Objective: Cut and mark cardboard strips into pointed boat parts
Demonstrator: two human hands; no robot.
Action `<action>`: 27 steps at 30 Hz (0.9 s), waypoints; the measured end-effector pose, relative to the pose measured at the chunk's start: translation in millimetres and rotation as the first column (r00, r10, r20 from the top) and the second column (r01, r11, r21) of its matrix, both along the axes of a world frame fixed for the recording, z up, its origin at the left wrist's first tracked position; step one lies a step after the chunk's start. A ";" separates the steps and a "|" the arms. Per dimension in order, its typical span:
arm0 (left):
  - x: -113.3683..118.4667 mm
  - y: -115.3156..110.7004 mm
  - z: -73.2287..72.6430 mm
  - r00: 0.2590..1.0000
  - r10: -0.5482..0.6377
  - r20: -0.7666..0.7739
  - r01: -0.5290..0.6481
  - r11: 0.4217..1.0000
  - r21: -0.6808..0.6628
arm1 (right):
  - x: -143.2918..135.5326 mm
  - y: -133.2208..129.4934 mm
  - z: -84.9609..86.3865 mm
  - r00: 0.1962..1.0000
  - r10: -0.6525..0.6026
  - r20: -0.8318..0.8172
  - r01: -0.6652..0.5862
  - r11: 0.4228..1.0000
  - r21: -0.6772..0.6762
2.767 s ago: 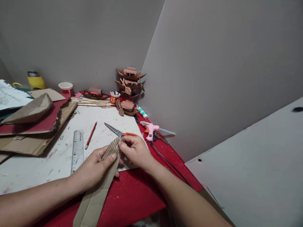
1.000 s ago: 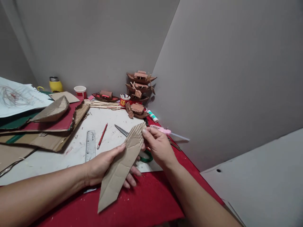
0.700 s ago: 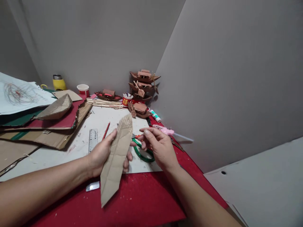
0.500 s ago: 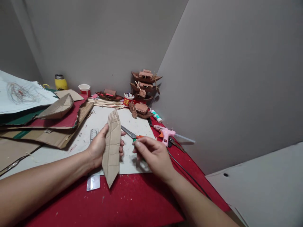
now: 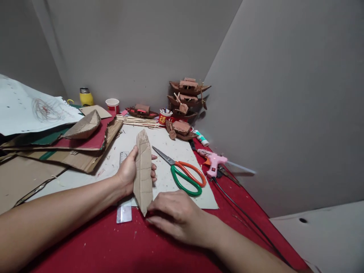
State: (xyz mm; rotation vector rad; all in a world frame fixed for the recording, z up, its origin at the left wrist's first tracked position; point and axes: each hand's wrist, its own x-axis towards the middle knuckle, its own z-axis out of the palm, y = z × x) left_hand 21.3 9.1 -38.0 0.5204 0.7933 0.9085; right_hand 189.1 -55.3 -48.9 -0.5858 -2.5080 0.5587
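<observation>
My left hand [image 5: 127, 170] is wrapped round a long piece of brown cardboard [image 5: 143, 172], pointed at both ends and creased across. Its thumb lies along the near edge, and the other fingertips show on the far side. My right hand [image 5: 179, 216] is at the lower tip of the cardboard, with thumb and forefinger bent and a gap between them. The forefinger appears to touch the edge. Scissors [image 5: 182, 170] with one orange and one green handle lie just beyond my right hand on the white sheet [image 5: 166, 193]. A clear ruler [image 5: 124, 214] lies partly under my left wrist.
A pink glue gun [image 5: 214, 161] with a cord lies right, near a glue tube [image 5: 201, 138]. Several model boats [image 5: 189, 87] are stacked at the back beside a paper cup [image 5: 165, 118] and thin sticks [image 5: 138, 121]. Cardboard sheets [image 5: 79, 161] and a cardboard hull [image 5: 85, 127] lie left.
My right hand has moved from the scissors' handles down and left to the cardboard's lower tip. The scissors now lie in full view. The whole scene has shifted rightward in the view.
</observation>
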 end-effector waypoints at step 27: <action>13.1 -18.9 -2.6 0.986 0.163 -0.046 -0.164 0.986 -0.022 | -17.6 -8.6 -13.4 0.964 -0.257 -0.072 0.236 0.946 -0.221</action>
